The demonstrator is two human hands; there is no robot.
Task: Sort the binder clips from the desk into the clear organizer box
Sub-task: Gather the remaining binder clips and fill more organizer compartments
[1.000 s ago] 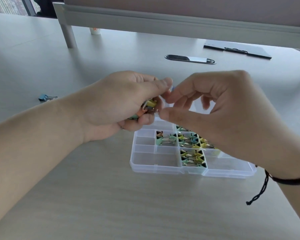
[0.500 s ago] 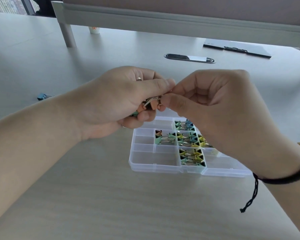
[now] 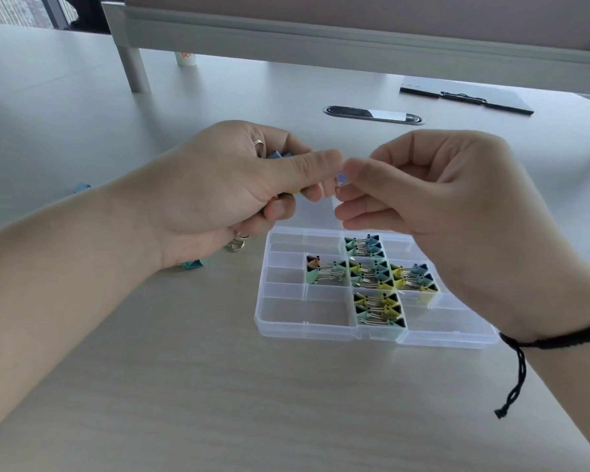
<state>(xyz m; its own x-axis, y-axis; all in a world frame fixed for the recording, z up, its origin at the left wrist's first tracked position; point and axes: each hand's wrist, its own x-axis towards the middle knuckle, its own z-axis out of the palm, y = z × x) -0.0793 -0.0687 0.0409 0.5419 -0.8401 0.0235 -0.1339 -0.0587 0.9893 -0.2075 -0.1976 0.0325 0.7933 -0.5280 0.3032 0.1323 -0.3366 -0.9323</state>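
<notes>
My left hand (image 3: 225, 192) grips a bunch of binder clips; blue (image 3: 277, 155), yellow (image 3: 295, 191) and wire handles (image 3: 236, 245) poke out of the fist. My right hand (image 3: 440, 206) meets it fingertip to fingertip and pinches a small pale blue clip (image 3: 340, 180), mostly hidden. Both hands hover just behind the clear organizer box (image 3: 304, 327). Several of its middle compartments hold rows of coloured clips (image 3: 372, 274); the left ones show none. A teal clip (image 3: 193, 265) peeks out under my left wrist. Whether the hand holds it I cannot tell. One blue clip (image 3: 81, 188) lies on the desk at far left.
A black oval cable grommet (image 3: 372, 114) is set in the desk behind my hands. A dark clipboard (image 3: 467, 97) lies at the back right. A paper cup (image 3: 185, 58) and a divider leg (image 3: 133, 69) stand at the back left.
The hands have stayed together above the box's far edge. The orange clip that showed between the fingertips is out of sight; a pale blue bit shows there now. More clips poke from my left fist.
</notes>
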